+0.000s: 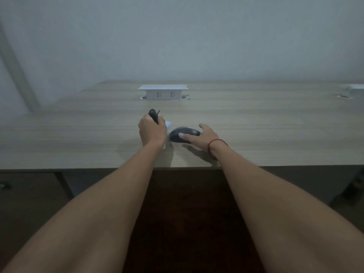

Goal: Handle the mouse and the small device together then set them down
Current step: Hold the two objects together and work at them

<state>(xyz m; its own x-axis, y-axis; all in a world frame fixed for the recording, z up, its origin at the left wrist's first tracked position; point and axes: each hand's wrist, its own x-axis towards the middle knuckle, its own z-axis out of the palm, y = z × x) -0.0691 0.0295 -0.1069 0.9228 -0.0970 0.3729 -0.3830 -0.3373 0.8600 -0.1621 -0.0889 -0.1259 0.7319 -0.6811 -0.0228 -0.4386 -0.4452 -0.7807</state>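
Note:
A black mouse [182, 133] lies on the wooden desk [256, 125], slightly right of centre. My right hand [204, 137], with a red string at the wrist, rests against its right side, thumb on its top and fingers spread. My left hand [151, 131] is closed around a small slim black device [153, 116], whose upper end sticks out above the fist. A bit of something white [168, 124] shows just right of that fist; I cannot tell what it is.
A white socket box [163, 92] stands raised from the desk behind the hands. Another white object [354, 89] sits at the far right edge. The desk's front edge runs just below my wrists, with dark floor beneath.

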